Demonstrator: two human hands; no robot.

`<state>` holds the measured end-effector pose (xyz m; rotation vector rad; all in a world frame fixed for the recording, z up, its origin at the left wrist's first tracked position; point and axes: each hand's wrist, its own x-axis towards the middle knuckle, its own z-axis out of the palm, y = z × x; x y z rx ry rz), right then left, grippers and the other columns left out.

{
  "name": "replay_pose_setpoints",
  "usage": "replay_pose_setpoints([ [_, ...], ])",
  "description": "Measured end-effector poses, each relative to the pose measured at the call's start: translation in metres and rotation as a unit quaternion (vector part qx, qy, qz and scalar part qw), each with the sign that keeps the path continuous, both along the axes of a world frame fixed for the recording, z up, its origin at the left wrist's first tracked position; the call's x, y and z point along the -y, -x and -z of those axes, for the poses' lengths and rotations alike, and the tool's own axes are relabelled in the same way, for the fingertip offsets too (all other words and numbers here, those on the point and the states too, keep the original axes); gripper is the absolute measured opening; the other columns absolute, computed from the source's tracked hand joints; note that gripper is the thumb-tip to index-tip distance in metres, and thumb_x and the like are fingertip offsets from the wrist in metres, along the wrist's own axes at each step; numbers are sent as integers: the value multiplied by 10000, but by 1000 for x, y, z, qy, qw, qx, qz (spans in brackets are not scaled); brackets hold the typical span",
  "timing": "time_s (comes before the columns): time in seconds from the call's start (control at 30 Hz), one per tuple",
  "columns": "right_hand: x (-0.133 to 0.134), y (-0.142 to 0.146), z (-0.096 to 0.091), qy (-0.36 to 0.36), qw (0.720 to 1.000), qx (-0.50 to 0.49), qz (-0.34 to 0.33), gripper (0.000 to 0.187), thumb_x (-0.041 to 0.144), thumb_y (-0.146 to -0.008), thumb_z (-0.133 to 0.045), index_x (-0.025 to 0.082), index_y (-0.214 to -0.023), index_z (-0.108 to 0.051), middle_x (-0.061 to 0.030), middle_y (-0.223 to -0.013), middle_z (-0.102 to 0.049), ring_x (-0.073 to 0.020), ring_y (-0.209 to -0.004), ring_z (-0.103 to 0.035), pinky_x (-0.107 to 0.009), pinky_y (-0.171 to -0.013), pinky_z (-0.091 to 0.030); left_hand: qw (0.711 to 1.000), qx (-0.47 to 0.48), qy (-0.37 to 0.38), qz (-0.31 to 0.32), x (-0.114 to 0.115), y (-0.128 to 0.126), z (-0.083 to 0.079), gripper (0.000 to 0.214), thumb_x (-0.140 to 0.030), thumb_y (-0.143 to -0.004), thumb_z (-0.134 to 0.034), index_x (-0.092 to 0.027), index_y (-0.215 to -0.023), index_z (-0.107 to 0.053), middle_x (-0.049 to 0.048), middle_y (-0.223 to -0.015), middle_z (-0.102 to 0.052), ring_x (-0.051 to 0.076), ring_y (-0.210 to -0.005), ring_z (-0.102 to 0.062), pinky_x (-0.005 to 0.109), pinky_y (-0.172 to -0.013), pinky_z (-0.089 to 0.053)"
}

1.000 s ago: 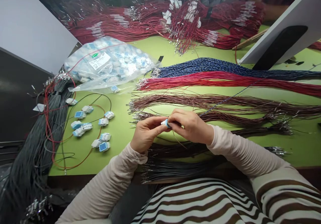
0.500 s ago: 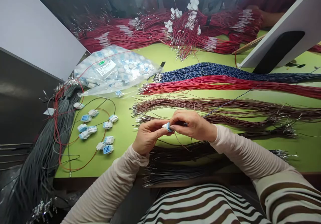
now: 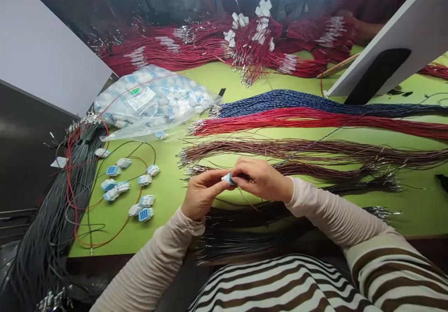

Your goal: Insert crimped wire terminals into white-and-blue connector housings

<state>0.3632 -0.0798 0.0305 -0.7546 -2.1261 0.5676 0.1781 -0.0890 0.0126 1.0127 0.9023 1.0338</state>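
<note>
Together, both hands point(image 3: 203, 194) point(image 3: 262, 179) pinch a connector point(image 3: 227, 178); a clear plastic bag point(image 3: 133, 132) holds more.

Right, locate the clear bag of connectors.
In the head view, the clear plastic bag of connectors lies upper left, behind the loose connectors and beside the blue braided wires.

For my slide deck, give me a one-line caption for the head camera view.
Left hand and right hand hold a blue connector over bundled wires on a green table.

Left of the green workbench point(image 3: 161, 209), a pale grey panel point(image 3: 45, 46) sits above a dark panel point(image 3: 24, 162); a white slanted panel point(image 3: 413, 37) stands at its far right.
</note>
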Motion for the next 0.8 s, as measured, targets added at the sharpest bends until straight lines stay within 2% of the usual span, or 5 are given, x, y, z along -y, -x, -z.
replay_pose_setpoints([
  [0.23, 0, -7, -6, 4, 998, -68, 15, 132, 210, -908, -528, 130, -878, -629, -51, -805, -621, -111, -753, -572, -225, -692, -481, 999, 31, 28, -29, -4, -6, -17, 276, -270, -580, -855, -177, -820, -756, 56, -766, -743, 170, -666, -684, 267, -630, -573],
  [0.43, -37, -57, -27, 16, 994, -50, 91, 188, 238, -919, -508, 117, -961, -646, -68, -899, -659, -122, -836, -597, -265, -773, -487, 997, 15, 67, -23, -17, -15, -33, 295, -253, -624, -836, -149, -880, -731, 58, -834, -735, 144, -695, -689, 219, -643, -572],
  [0.53, -77, -72, -24, 40, 983, 75, 162, 189, 200, -904, -517, 104, -928, -678, -81, -904, -676, -136, -836, -598, -271, -786, -458, 996, 16, 75, -39, -21, -15, -29, 312, -260, -620, -837, -139, -885, -722, 54, -827, -728, 136, -683, -682, 218, -639, -572],
  [0.67, -116, -58, -10, 79, 930, 326, 152, 196, 233, -870, -554, 126, -902, -715, -107, -935, -690, -185, -862, -601, -288, -761, -424, 997, 8, 72, -31, -22, -5, -21, 323, -263, -617, -836, -135, -890, -719, 74, -846, -731, 145, -681, -680, 231, -627, -569],
  [0.8, -124, -43, -4, 95, 898, 392, 177, 183, 243, -834, -557, 142, -838, -710, -108, -905, -682, -198, -843, -588, -272, -662, -386, 997, 2, 77, -22, -21, 1, -19, 325, -272, -615, -835, -139, -889, -721, 75, -810, -735, 146, -658, -678, 231, -613, -557],
])
